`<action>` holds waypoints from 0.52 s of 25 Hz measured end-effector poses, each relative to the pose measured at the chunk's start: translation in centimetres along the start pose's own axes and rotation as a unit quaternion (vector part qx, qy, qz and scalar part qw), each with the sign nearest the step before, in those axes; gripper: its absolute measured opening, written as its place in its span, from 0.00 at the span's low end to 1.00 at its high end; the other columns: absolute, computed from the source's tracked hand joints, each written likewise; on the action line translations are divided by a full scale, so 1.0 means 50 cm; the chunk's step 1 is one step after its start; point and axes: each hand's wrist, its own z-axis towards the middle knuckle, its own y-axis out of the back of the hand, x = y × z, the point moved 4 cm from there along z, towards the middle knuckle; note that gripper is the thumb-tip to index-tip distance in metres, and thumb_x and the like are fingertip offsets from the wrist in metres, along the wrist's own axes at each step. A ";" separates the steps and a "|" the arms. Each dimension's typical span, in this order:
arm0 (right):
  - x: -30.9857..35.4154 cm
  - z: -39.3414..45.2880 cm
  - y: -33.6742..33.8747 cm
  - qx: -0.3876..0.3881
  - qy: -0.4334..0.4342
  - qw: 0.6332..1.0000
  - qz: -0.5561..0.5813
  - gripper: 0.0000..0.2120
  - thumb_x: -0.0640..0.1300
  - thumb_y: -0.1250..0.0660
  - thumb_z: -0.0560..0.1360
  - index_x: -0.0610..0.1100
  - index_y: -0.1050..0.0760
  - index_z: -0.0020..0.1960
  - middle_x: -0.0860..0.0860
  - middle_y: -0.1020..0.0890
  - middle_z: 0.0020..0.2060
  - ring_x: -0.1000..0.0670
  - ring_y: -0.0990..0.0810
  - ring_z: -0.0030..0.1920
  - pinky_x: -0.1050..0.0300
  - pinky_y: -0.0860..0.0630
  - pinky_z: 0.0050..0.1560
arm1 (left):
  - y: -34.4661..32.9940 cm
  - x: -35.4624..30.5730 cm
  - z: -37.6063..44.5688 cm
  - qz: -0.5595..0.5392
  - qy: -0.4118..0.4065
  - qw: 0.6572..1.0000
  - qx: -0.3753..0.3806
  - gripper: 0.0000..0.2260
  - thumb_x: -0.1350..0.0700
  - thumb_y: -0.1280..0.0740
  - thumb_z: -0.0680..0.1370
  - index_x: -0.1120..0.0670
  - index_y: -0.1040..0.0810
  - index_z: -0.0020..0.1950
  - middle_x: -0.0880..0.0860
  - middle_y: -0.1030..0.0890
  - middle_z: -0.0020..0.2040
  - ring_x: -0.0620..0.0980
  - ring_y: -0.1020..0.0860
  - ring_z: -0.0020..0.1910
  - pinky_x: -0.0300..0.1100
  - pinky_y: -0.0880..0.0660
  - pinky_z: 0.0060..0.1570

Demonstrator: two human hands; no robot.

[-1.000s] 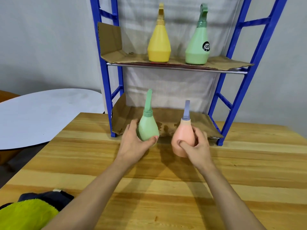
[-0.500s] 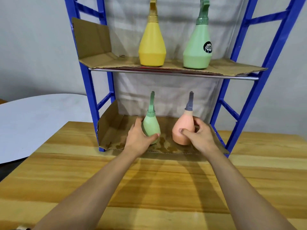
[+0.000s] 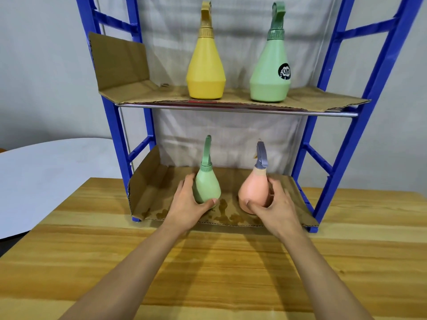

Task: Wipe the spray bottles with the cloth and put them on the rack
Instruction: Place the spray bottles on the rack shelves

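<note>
My left hand [image 3: 188,204] grips a small green spray bottle [image 3: 206,187] that stands upright on the cardboard of the lower shelf [image 3: 147,199]. My right hand [image 3: 276,205] grips a small peach spray bottle [image 3: 254,191] with a grey nozzle, tilted slightly left, on the same shelf. The two bottles stand side by side, apart. On the upper shelf [image 3: 323,103] of the blue rack [image 3: 332,167] stand a tall yellow spray bottle [image 3: 205,72] and a tall green spray bottle [image 3: 270,75] with a black sticker. The cloth is out of view.
The rack stands at the back of a wooden table [image 3: 208,262], against a pale wall with a white sheet behind it. A white round table [image 3: 53,172] lies to the left. Dark stains mark the lower cardboard's front edge.
Both hands have carried the small green and peach bottles forward from the table's surface onto the lower shelf. The view has moved closer to the rack, and the cloth has left the frame.
</note>
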 end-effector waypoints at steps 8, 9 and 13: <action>0.034 -0.006 -0.028 -0.035 0.007 0.999 0.017 0.38 0.54 0.24 0.71 0.53 0.39 0.75 0.47 0.31 0.64 0.41 0.25 0.64 0.42 0.27 0.64 | -0.004 0.001 -0.007 -0.006 0.002 1.000 -0.009 0.41 0.46 0.21 0.72 0.50 0.39 0.79 0.50 0.27 0.70 0.49 0.28 0.68 0.49 0.27 0.68; 0.034 -0.009 -0.030 -0.034 0.010 0.999 0.019 0.38 0.53 0.24 0.72 0.52 0.40 0.76 0.46 0.32 0.65 0.41 0.25 0.64 0.43 0.27 0.64 | -0.004 0.002 -0.008 -0.011 0.005 1.000 -0.011 0.42 0.46 0.21 0.72 0.50 0.39 0.79 0.50 0.27 0.71 0.50 0.28 0.69 0.51 0.27 0.70; 0.033 -0.019 -0.038 -0.035 0.017 0.999 0.023 0.40 0.53 0.27 0.75 0.53 0.46 0.79 0.45 0.33 0.68 0.41 0.25 0.65 0.42 0.27 0.65 | -0.008 0.002 -0.009 -0.028 0.009 1.000 -0.010 0.40 0.48 0.21 0.73 0.51 0.39 0.79 0.50 0.27 0.71 0.49 0.27 0.68 0.48 0.27 0.68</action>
